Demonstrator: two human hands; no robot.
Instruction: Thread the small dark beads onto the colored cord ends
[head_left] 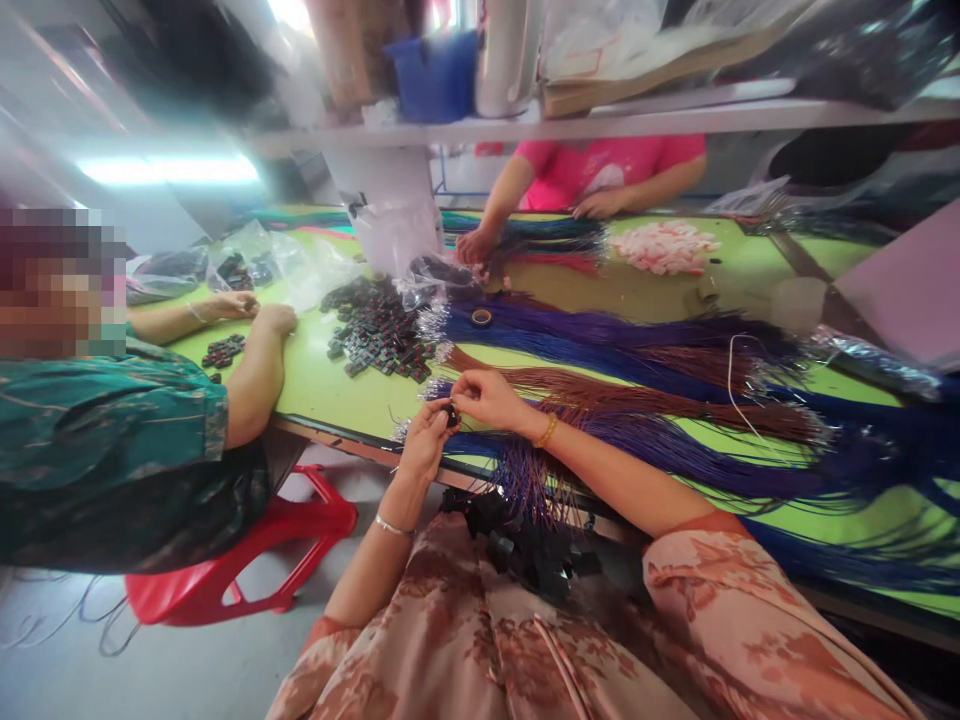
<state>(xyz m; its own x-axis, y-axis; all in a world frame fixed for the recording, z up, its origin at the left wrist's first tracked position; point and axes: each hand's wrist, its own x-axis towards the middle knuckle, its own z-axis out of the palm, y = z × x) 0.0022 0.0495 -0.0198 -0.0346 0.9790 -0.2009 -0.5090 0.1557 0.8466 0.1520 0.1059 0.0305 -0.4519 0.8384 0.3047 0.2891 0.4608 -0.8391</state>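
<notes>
A small black plastic connector (451, 414) is pinched between the fingers of my left hand (424, 442), above the table's front edge. My right hand (489, 399) meets it there, thumb and fingertips pressed together at the connector; what they grip is too small to make out. Beneath and beside my right hand run bundles of brown wires (645, 385) and blue-purple wires (637, 450) with pale tips. Some wire ends (536, 480) hang over the edge. Dark black pieces (525, 545) lie in my lap.
A heap of black connectors (382, 330) lies left of the wires on the green table (311, 385). A tape roll (481, 318) rests on blue wires. Pale pieces (664, 247) lie farther back. Co-workers' hands are at the left (240, 304) and across (476, 245). A red stool (247, 560) stands left.
</notes>
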